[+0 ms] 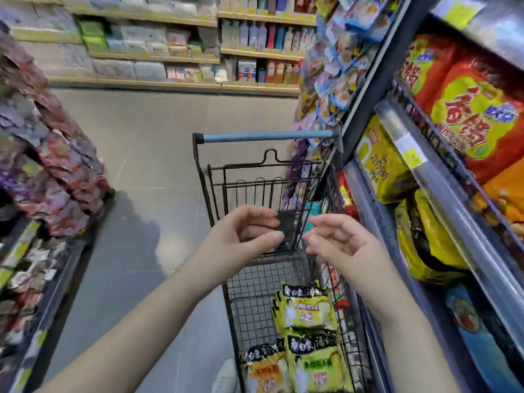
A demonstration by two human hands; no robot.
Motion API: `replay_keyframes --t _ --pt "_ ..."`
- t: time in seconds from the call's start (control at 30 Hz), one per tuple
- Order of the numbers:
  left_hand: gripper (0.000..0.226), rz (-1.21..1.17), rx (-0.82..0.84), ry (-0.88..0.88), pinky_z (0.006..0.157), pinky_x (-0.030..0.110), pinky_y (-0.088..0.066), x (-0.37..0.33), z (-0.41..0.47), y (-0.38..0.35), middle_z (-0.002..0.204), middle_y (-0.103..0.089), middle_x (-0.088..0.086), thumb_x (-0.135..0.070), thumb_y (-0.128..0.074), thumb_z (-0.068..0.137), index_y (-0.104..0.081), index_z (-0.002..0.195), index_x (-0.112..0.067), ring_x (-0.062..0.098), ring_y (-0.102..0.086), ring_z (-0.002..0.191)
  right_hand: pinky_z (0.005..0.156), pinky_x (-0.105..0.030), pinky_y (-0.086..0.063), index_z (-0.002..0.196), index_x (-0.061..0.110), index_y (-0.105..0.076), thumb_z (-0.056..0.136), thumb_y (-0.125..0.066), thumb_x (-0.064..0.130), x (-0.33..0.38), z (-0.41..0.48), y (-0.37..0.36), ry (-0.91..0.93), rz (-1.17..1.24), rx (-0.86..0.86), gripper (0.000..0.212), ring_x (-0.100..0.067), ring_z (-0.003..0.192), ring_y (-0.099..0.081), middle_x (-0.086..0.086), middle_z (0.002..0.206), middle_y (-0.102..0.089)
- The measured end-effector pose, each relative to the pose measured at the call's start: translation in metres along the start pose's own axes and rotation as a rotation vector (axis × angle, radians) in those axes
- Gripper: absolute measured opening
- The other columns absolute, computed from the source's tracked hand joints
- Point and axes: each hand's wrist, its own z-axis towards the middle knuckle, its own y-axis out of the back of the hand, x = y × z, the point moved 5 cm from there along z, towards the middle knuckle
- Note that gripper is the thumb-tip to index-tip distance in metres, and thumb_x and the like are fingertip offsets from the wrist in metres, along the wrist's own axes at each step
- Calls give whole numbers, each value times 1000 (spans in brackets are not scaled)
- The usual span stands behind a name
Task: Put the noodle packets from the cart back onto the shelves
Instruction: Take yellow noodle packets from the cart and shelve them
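Forearms reach out over the cart (266,136), left hand (243,234) and right hand (340,239) loosely curled, holding nothing; several yellow noodle packets (309,310) lie in its basket; the shelves (453,211) alongside await them, I'd judge.

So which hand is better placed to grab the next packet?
Probably the right hand: open, above the cart on the side where most packets lie, beside the shelves. The left hand is open too, but farther from both.
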Motion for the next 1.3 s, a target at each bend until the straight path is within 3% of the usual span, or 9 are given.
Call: replay_keyframes --t 0.1,0.23,0.37,0.5,0.67,0.77,0.93,1.1,1.3 --pt "36 -10 7 61 91 33 -61 27 23 -2 115 -75 5 -17 -80 82 -68 116 -14 14 -73 98 93 -37 -57 108 39 -73 78 -79 40 -32 13 7 -50 8 10 30 -22 103 -73 -1 108 -76" --pt "50 26 -16 151 97 38 -60 75 43 -7 114 -76 0 -33 -81 73 -68 119 -18 16 -73 105 90 -32 -58 105 40 -73 74 -80 41 -85 27 21 -135 22 27 31 -22 103 -73 -1 107 -77" --pt "44 51 17 269 97 38 -59 137 63 -23 114 -75 -3 -31 -83 80 -67 120 -21 13 -73 105 90 -31 -59 110 30 -73 71 -81 40 -147 41 36 -208 20 19 41 -18 101 -73 -1 105 -77" --pt "37 98 44 403 94 33 -60 210 83 -48 118 -70 -3 -30 -80 87 -64 120 -23 10 -72 103 83 -26 -58 109 33 -74 71 -82 41 -204 46 50 -297 28 2 40 -16 102 -74 1 106 -77" --pt "34 27 -57 610 83 25 -60 306 98 -72 108 -64 3 -22 -79 90 -60 116 -15 13 -66 89 80 -23 -59 116 23 -70 72 -81 35 -255 40 66 -405 42 -31 47 -18 101 -74 1 107 -77" --pt "34 50 -73 713 69 21 -54 355 104 -89 98 -59 4 -19 -80 89 -57 113 -11 15 -59 80 85 -28 -58 117 25 -70 72 -82 37 -272 39 72 -442 43 -31 48 -19 103 -74 1 109 -78" --pt "40 176 -53 811 71 26 -51 414 113 -103 93 -56 4 -27 -82 87 -55 111 -9 16 -54 77 91 -32 -57 118 26 -70 71 -83 40 -290 43 79 -461 51 -41 51 -19 104 -74 1 109 -77" --pt "43 228 -31 865 80 45 -54 442 122 -113 91 -55 7 -33 -86 83 -53 101 -12 23 -56 80 84 -28 -58 117 25 -70 71 -82 39 -300 46 87 -485 64 -51 50 -19 101 -74 1 107 -78" --pt "47 181 -16 944 63 27 -42 448 128 -122 92 -53 3 -32 -86 82 -50 105 -13 14 -50 76 84 -30 -59 116 25 -70 68 -82 39 -305 47 94 -513 77 -46 51 -18 100 -74 2 106 -78"
